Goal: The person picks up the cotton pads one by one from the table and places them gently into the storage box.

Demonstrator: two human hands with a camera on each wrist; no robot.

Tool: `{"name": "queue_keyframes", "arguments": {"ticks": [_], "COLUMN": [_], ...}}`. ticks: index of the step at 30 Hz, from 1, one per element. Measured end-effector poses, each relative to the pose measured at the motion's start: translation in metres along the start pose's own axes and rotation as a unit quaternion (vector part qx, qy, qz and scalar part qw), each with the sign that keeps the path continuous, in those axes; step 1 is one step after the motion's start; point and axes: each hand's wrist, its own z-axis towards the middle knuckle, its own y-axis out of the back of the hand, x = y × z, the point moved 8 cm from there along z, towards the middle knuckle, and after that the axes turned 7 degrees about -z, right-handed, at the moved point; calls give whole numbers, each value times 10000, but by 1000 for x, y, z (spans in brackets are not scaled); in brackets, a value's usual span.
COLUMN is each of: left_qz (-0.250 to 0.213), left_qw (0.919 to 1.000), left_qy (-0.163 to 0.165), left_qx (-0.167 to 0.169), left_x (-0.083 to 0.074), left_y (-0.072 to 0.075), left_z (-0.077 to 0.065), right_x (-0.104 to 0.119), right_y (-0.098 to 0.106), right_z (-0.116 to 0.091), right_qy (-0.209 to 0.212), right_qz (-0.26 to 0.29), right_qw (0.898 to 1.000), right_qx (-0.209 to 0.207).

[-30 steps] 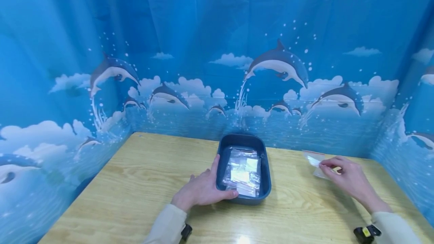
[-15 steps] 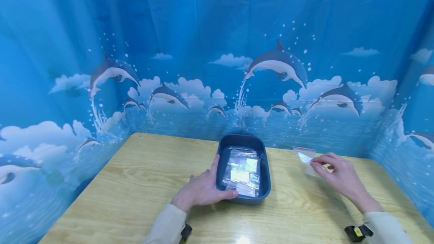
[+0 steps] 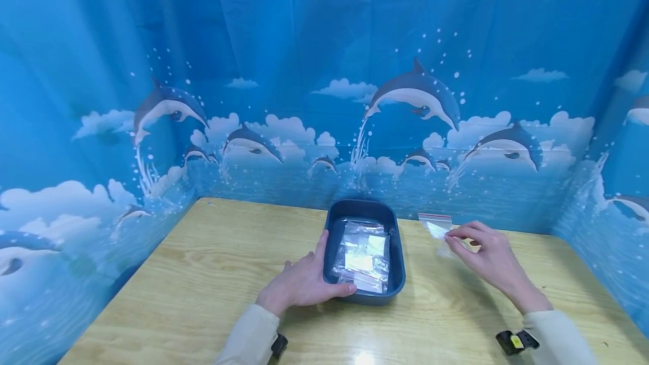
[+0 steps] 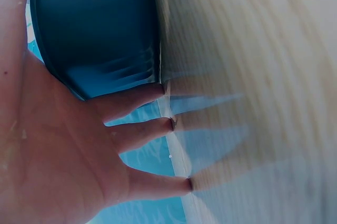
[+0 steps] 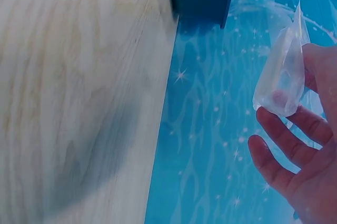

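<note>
A dark blue plastic bin stands on the table, with several clear zip-lock bags stacked flat inside. My left hand steadies it from the left, thumb lying over the front rim and index finger along the side. In the left wrist view, its other fingers are spread straight beside the bin, tips down at the tabletop. To the right of the bin, my right hand pinches a small clear zip-lock bag with a red-edged top, held above the table. The right wrist view shows this bag between thumb and fingers.
The light wood table extends to both sides of the bin. Behind it and at the sides hangs a blue curtain printed with dolphins, close against the table's back edge.
My right hand has moved left toward the bin, carrying the pinched zip-lock bag with it. The left hand and the bin have stayed in place.
</note>
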Motion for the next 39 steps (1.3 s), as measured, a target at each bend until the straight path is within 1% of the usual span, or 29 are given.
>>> {"name": "queue_keyframes", "arguments": {"ticks": [8, 19, 28, 39], "left_qz": [-25, 2, 6, -8], "left_qw": [10000, 10000, 10000, 10000], "left_qy": [-42, 14, 3, -3], "left_qx": [-16, -5, -17, -10], "left_x": [-1, -1, -1, -1], "left_y": [1, 1, 1, 1], "left_z": [0, -1, 0, 1], "right_x": [14, 29, 45, 66], "right_y": [-6, -16, -23, -38], "right_z": [4, 8, 14, 25], "right_qy": [95, 124, 280, 292], "right_qz": [95, 247, 538, 825], "right_qw": [9999, 9996, 9981, 9960], "right_qx": [-20, -1, -66, 168]}}
